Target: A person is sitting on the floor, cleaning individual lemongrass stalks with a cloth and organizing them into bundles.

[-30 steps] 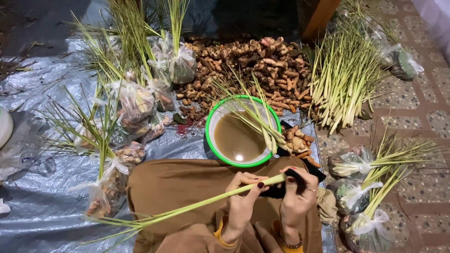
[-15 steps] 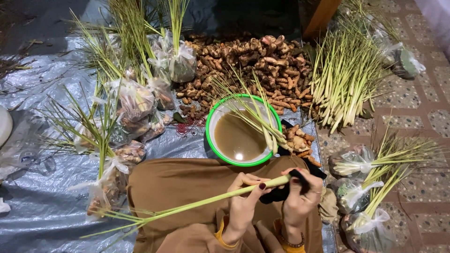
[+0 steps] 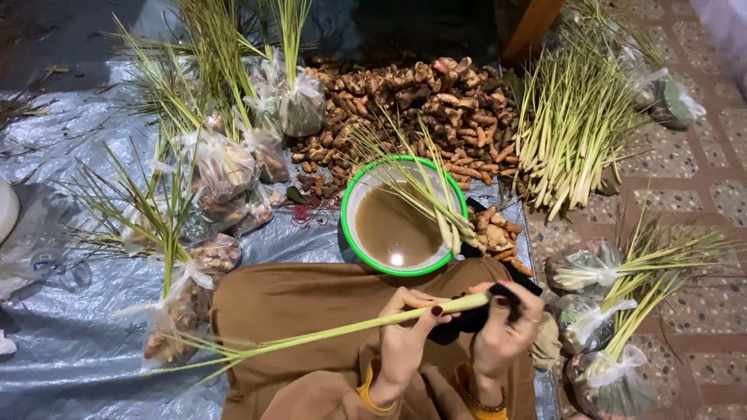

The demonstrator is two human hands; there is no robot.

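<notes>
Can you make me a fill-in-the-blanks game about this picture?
1. Both hands, the left hand and right hand, hold one long green ____ stalk.
2. The round white bowl has a ____ rim.
3. The bowl holds murky ____ water.
4. The pile of knobbly ginger roots lies on a crinkly grey plastic ____.

Missing words: lemongrass; green; brown; sheet

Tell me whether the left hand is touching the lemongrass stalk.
Touching. The head view shows the left hand with its fingers curled around the lemongrass stalk, no gap visible; the right hand holds the thick end.
</notes>
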